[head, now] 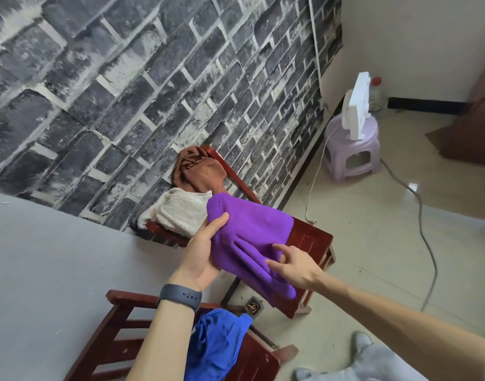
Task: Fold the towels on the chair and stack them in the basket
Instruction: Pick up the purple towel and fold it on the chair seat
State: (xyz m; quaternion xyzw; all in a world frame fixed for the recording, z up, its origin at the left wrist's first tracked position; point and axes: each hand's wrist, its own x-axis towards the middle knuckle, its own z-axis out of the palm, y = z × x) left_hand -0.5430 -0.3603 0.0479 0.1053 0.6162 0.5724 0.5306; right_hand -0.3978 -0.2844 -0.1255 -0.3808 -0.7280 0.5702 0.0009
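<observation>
At frame centre, the left hand (201, 254) grips the purple towel (249, 240); the right hand (296, 266), fingers spread, touches its lower folds.

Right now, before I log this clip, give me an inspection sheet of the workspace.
Surface: far wooden chair, seat partly bare; near wooden chair in the foreground.
Job's things: purple towel held up over the far chair; white towel and brown towel piled on it; blue towel crumpled on the near chair. Basket: nothing seen.
Clutter: small object on the floor between the chairs, unclear.
Grippers: left hand grips the purple towel's edge; right hand open, fingers touching the cloth.
Cables: white cable, grey cable across the floor.
Surroundings: brick-pattern wall, lilac stool carrying a white appliance.
</observation>
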